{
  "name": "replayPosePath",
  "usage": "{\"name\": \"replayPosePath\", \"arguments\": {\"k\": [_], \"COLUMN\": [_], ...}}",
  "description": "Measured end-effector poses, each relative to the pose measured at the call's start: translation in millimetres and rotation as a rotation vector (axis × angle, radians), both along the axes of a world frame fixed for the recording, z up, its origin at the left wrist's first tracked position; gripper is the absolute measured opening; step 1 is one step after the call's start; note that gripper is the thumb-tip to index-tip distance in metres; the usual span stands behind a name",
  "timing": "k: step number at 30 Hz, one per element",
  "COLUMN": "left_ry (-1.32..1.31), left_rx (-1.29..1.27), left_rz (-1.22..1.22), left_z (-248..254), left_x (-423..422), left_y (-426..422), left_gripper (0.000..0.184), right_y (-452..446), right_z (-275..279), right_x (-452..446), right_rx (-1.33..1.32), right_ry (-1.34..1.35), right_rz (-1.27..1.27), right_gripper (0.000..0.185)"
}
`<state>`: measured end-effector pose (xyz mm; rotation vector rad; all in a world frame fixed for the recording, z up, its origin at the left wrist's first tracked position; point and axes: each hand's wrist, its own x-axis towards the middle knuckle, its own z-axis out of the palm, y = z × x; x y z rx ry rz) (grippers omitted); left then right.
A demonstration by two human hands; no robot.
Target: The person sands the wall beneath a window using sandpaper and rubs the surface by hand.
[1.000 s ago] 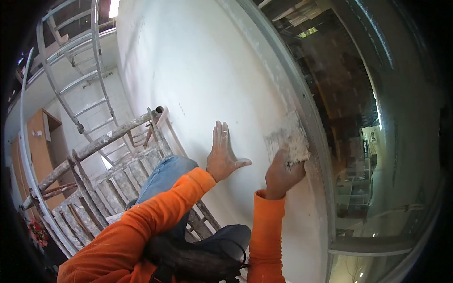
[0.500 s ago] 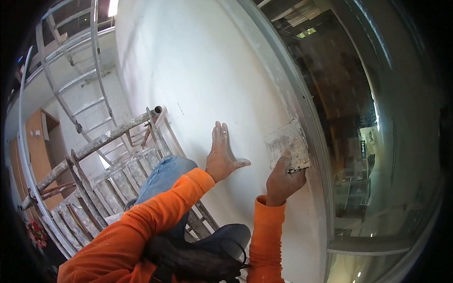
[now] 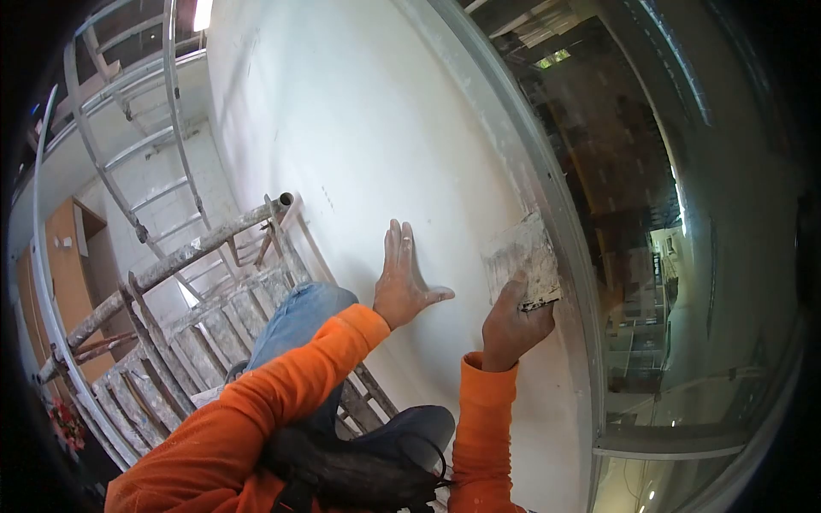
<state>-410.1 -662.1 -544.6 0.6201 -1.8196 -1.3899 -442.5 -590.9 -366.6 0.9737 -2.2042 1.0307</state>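
Observation:
My left hand [image 3: 404, 286] lies flat against the white wall [image 3: 342, 128], its fingers pointing up and its thumb stretched out to the right. My right hand [image 3: 516, 323] grips a wide, flat scraper [image 3: 534, 256] by its lower edge, with the thumb on its face. Whitish, dried material covers the scraper's blade. The blade is at the wall's right side, close beside the grey frame. The back of my right hand hides part of the grip.
A grey metal frame [image 3: 556, 184] with a glass pane [image 3: 650, 342] borders the wall on the right. To the left are spattered scaffold pipes [image 3: 184, 255], a slatted platform [image 3: 205, 353], an aluminium ladder [image 3: 175, 111] and a wooden cabinet [image 3: 73, 256]. My bent knees are below.
Compared with a second ago, my right hand and the scraper are slightly lower, and the blade's angle has changed a little. My left hand has stayed in place on the wall.

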Motion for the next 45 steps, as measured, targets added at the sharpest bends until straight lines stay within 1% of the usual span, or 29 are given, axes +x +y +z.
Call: {"name": "replayPosePath", "arguments": {"k": [4, 7, 9, 10, 12, 13, 15, 19, 21, 23, 25, 26, 28, 32, 34, 35, 36, 37, 38, 39, 41, 42, 43, 45], "left_ry": [-0.011, -0.007, -0.062, -0.065, -0.042, -0.04, -0.069, -0.071, -0.068, -0.046, -0.02, -0.039, -0.055, -0.067, -0.077, -0.056, -0.036, -0.039, -0.025, -0.007, -0.043, -0.081, -0.08, -0.051], "left_rx": [0.014, 0.062, 0.115, 0.117, 0.004, 0.001, 0.072, 0.036, 0.092, 0.066, 0.04, 0.061, 0.09, 0.062, 0.07, 0.01, -0.048, -0.046, -0.024, -0.004, 0.035, 0.074, 0.078, -0.061], "left_rz": [-0.018, -0.007, -0.051, -0.056, 0.01, 0.009, -0.012, -0.004, -0.024, -0.007, 0.012, -0.007, -0.013, -0.004, -0.01, 0.018, 0.042, 0.034, 0.029, 0.032, 0.008, -0.022, -0.018, 0.038], "left_z": [5.2, 17.7, 21.3, 15.7, 3.0, 4.9, 9.4, 11.3, 14.3, 12.2, 11.8, 12.5, 12.2, 12.8, 9.9, 5.3, 0.7, 1.3, 3.1, 5.6, 12.7, 14.3, 9.6, -3.6], "left_x": [3.6, 6.6, 8.7, 7.6, 0.8, 1.4, 2.6, 6.2, 6.4, 5.5, 6.4, 7.5, 6.4, 5.8, 3.9, 1.4, 0.6, 3.1, 4.8, 4.8, 7.0, 7.0, 4.5, -1.2], "left_y": [1.4, -6.4, -5.3, -3.1, -0.4, 0.4, -1.2, -1.5, -2.6, -2.0, -2.4, -1.6, -2.5, -0.8, -3.8, -3.8, -0.7, 2.1, 2.7, -1.0, -2.5, -3.2, -2.3, 0.5], "left_gripper": [0.135, 0.135, 0.136, 0.136, 0.137, 0.137, 0.137, 0.137, 0.138, 0.138, 0.138, 0.138, 0.138, 0.138, 0.138, 0.138, 0.138, 0.138, 0.138, 0.139, 0.139, 0.139, 0.139, 0.139], "right_y": [1.9, 0.2, -4.6, -3.6, -3.1, -1.0, -1.9, -12.6, -31.5, -43.7, -40.5, -34.3, -21.7, -41.3, -66.1, -76.1, -84.1, -85.9, -79.7, -72.5, -50.9, -44.6, -39.7, -31.8], "right_z": [-2.5, -0.8, 3.9, 3.1, 2.8, 2.7, 2.5, -1.8, -3.4, -1.4, -0.2, 0.1, 1.0, 4.0, 2.9, 3.1, 3.9, 4.3, 0.0, 1.4, 2.4, 4.4, 6.7, 9.0], "right_x": [-5.0, -4.6, 6.0, 5.0, -2.5, -3.4, -5.3, -11.3, -19.5, -17.0, -13.1, -11.0, -8.2, -12.1, -18.1, -17.6, -14.5, -12.2, -17.4, -18.5, -13.4, -8.1, -4.1, -0.3], "right_rx": [0.013, 0.07, -0.063, -0.061, 0.032, 0.029, -0.002, -0.054, 0.025, 0.032, 0.048, 0.047, -0.001, -0.06, -0.021, -0.022, 0.005, 0.032, 0.091, 0.087, 0.043, -0.031, -0.027, -0.004], "right_ry": [0.011, 0.104, 0.0, -0.003, -0.089, -0.087, 0.0, 0.03, 0.119, 0.217, 0.111, 0.115, 0.018, 0.02, 0.158, 0.156, 0.073, -0.01, 0.044, 0.049, 0.199, 0.127, 0.127, -0.097], "right_rz": [0.017, -0.008, 0.05, 0.045, 0.009, 0.007, 0.027, 0.124, 0.166, 0.152, 0.139, 0.143, 0.088, 0.125, 0.217, 0.215, 0.2, 0.183, 0.133, 0.138, 0.181, 0.202, 0.207, 0.039], "right_gripper": [0.023, 0.023, 0.023, 0.023, 0.025, 0.025, 0.027, 0.027, 0.026, 0.025, 0.026, 0.026, 0.027, 0.026, 0.025, 0.025, 0.024, 0.022, 0.021, 0.021, 0.023, 0.023, 0.023, 0.026]}}
